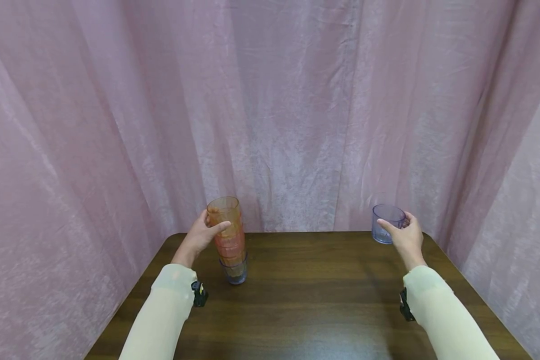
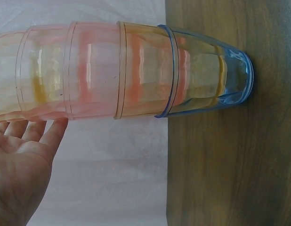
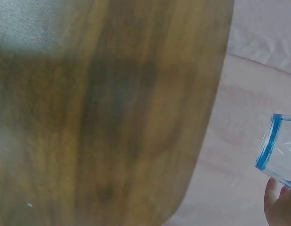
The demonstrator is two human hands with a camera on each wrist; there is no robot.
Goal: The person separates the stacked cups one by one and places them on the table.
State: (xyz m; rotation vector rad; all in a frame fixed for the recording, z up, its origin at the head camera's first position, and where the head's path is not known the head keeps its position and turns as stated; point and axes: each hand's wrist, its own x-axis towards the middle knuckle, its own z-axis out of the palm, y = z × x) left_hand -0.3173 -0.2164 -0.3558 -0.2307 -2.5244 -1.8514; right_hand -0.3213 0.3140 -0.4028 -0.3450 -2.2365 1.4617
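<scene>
A tall stack of nested clear plastic cups [image 1: 231, 245] stands at the left of the table. From the top it runs through yellow and pink to amber, with a blue cup [image 2: 237, 77] at the bottom. My left hand [image 1: 201, 236] holds the upper cups, thumb in front and fingers around the far side; in the left wrist view the fingertips meet the stack's side. Near the far right corner, my right hand [image 1: 407, 241] grips a single clear blue cup [image 1: 382, 232] between thumb and fingers. That blue cup [image 3: 284, 148] is partly cut off in the right wrist view.
The brown wooden table [image 1: 306, 300] has rounded far corners. A pink velvet curtain [image 1: 292, 125] hangs behind it and along both sides, close to the far edge. A dark wrist camera [image 1: 200, 294] sits on the left sleeve, and another [image 1: 406, 305] on the right.
</scene>
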